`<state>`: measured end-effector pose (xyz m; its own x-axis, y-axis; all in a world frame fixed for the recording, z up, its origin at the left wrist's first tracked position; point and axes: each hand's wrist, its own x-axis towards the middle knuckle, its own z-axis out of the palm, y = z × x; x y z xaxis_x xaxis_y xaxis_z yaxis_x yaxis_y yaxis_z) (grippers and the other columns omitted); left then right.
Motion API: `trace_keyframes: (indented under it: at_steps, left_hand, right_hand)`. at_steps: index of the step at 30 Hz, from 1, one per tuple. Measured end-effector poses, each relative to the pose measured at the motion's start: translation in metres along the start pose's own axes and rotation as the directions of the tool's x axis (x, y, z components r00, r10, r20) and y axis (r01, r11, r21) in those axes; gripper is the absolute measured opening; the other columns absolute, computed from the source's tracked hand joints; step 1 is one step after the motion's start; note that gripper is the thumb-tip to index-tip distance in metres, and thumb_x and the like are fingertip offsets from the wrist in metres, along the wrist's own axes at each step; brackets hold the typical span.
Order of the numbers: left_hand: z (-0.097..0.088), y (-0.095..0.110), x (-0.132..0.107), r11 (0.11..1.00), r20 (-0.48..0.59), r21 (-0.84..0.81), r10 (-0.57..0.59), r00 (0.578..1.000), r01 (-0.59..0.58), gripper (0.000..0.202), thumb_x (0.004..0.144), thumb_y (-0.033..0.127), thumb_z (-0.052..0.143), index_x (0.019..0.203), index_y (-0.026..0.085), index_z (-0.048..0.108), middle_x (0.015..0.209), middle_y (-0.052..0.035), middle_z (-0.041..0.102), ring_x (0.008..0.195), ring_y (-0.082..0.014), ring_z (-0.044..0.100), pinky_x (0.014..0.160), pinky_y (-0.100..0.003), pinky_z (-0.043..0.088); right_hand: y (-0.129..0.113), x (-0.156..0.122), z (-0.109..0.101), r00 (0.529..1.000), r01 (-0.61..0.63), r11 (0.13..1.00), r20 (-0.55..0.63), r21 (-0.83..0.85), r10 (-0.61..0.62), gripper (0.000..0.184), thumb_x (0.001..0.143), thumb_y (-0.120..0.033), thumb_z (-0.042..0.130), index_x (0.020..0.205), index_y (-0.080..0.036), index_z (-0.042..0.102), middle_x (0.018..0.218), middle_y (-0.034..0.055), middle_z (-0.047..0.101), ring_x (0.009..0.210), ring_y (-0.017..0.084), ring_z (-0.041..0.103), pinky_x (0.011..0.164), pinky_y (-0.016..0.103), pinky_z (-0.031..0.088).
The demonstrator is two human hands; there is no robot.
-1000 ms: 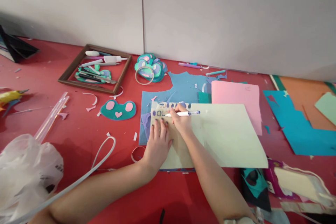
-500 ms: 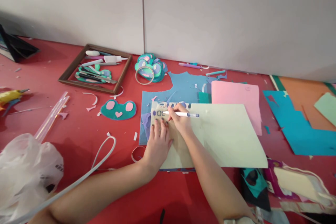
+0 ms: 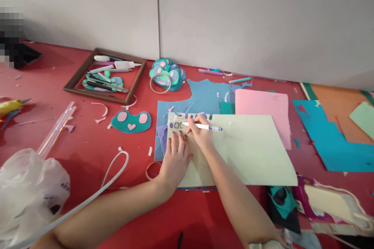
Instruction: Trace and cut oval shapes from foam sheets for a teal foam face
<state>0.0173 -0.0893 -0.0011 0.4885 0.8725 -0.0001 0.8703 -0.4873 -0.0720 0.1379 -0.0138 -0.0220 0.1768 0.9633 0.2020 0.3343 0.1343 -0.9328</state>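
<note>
A pale green sheet [image 3: 251, 151] lies over a blue sheet [image 3: 204, 91] on the red table. Small dark outlines and cut-out holes run along its upper left edge. My left hand [image 3: 177, 155] rests flat on the sheet's left part, fingers spread just below the drawn shapes. In my right hand [image 3: 201, 132] is a white pen [image 3: 203, 126] with a blue end, its tip by the outlines. Left of the sheet lies a teal bear-like cutout [image 3: 131, 121] with two pink ovals and a pink heart.
A brown frame [image 3: 97, 98] surrounds pens and cutters. Stacked cutouts [image 3: 168, 74] with a tape ring [image 3: 160, 83] are behind. Pink [image 3: 263, 113] and bright blue [image 3: 336, 148] sheets lie right. A plastic bag [image 3: 32, 194], white cable [image 3: 96, 198] and yellow glue gun [image 3: 11, 106] are left.
The pen's tip has shifted very slightly to the right beside the outlines. My left hand stays in place on the sheet, and the view has moved a little.
</note>
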Motion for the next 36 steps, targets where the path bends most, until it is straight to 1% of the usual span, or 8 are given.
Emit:
trace_keyframes:
  at_steps: [5, 10, 14, 18, 21, 25, 30, 36]
  left_hand:
    - [-0.0012, -0.0003, 0.0001, 1.000, 0.016, 0.000, 0.000, 1.000, 0.000, 0.051, 0.096, 0.031, 0.038, 0.140, 0.006, 0.045, 0.143, -0.0193, 0.049, 0.133, -0.0330, 0.045, 0.110, -0.044, 0.040]
    - [-0.0005, -0.0005, 0.0004, 0.999, 0.017, 0.038, 0.001, 1.000, -0.002, 0.052, 0.096, 0.033, 0.038, 0.140, 0.006, 0.045, 0.142, -0.0189, 0.050, 0.132, -0.0327, 0.047, 0.109, -0.044, 0.041]
    - [0.0016, 0.0000, 0.0001, 1.000, 0.018, 0.006, -0.003, 1.000, 0.003, 0.052, 0.096, 0.031, 0.040, 0.141, 0.005, 0.043, 0.143, -0.0203, 0.049, 0.134, -0.0335, 0.044, 0.110, -0.045, 0.039]
    - [0.0033, 0.0006, -0.0007, 0.999, 0.018, -0.049, -0.018, 1.000, 0.019, 0.053, 0.095, 0.029, 0.040, 0.144, 0.008, 0.039, 0.145, -0.0196, 0.047, 0.137, -0.0328, 0.040, 0.112, -0.046, 0.036]
    - [0.0036, 0.0005, -0.0008, 0.999, 0.022, -0.041, -0.019, 1.000, 0.020, 0.053, 0.095, 0.031, 0.040, 0.143, 0.008, 0.040, 0.145, -0.0196, 0.047, 0.137, -0.0327, 0.040, 0.112, -0.045, 0.037]
    - [0.0030, -0.0003, -0.0005, 0.999, 0.021, -0.033, -0.015, 1.000, 0.016, 0.053, 0.095, 0.030, 0.042, 0.142, 0.006, 0.041, 0.144, -0.0210, 0.048, 0.136, -0.0335, 0.041, 0.111, -0.045, 0.037]
    - [0.0011, -0.0005, -0.0007, 0.999, 0.020, -0.030, -0.014, 1.000, 0.014, 0.053, 0.095, 0.030, 0.041, 0.142, 0.007, 0.041, 0.143, -0.0198, 0.049, 0.135, -0.0325, 0.042, 0.112, -0.045, 0.037]
    - [0.0008, 0.0001, -0.0003, 0.999, 0.020, -0.039, -0.018, 1.000, 0.018, 0.053, 0.095, 0.030, 0.041, 0.142, 0.007, 0.041, 0.144, -0.0198, 0.048, 0.136, -0.0330, 0.041, 0.111, -0.045, 0.037]
  right_hand:
    - [0.0000, -0.0008, 0.0012, 1.000, 0.017, 0.999, 0.009, -0.035, -0.017, 0.033, 0.086, -0.041, 0.055, 0.061, -0.025, 0.042, 0.045, -0.0047, 0.055, 0.047, 0.014, 0.057, 0.057, 0.028, 0.048]
    - [0.0016, -0.0020, 0.0023, 1.000, -0.019, 0.999, -0.024, -0.036, 0.018, 0.033, 0.086, -0.041, 0.055, 0.061, -0.026, 0.039, 0.044, -0.0063, 0.051, 0.045, 0.014, 0.056, 0.055, 0.028, 0.046]
    - [0.0021, -0.0021, 0.0013, 0.999, -0.018, 1.000, -0.027, -0.010, 0.018, 0.033, 0.087, -0.042, 0.053, 0.062, -0.026, 0.039, 0.045, -0.0052, 0.052, 0.051, 0.016, 0.060, 0.058, 0.029, 0.048]
    - [0.0005, -0.0015, 0.0010, 1.000, -0.009, 0.999, -0.021, -0.048, 0.008, 0.034, 0.086, -0.042, 0.054, 0.061, -0.026, 0.039, 0.044, -0.0056, 0.052, 0.047, 0.015, 0.056, 0.057, 0.029, 0.048]
    - [0.0005, -0.0019, 0.0018, 0.999, -0.020, 0.998, -0.029, -0.058, 0.019, 0.033, 0.085, -0.040, 0.054, 0.060, -0.025, 0.038, 0.044, -0.0067, 0.048, 0.046, 0.014, 0.054, 0.055, 0.028, 0.046]
    - [0.0025, -0.0037, 0.0025, 0.998, -0.051, 0.998, -0.031, -0.043, 0.050, 0.032, 0.084, -0.036, 0.054, 0.059, -0.026, 0.036, 0.044, -0.0070, 0.044, 0.050, 0.015, 0.056, 0.056, 0.028, 0.045]
    - [0.0025, -0.0037, 0.0018, 0.998, -0.051, 0.999, -0.031, 0.014, 0.051, 0.030, 0.085, -0.037, 0.053, 0.061, -0.026, 0.038, 0.046, -0.0055, 0.049, 0.054, 0.017, 0.060, 0.057, 0.028, 0.046]
    - [0.0016, -0.0025, 0.0016, 0.999, -0.045, 0.999, -0.025, -0.018, 0.044, 0.034, 0.085, -0.041, 0.056, 0.060, -0.026, 0.040, 0.044, -0.0052, 0.050, 0.054, 0.018, 0.062, 0.057, 0.029, 0.048]
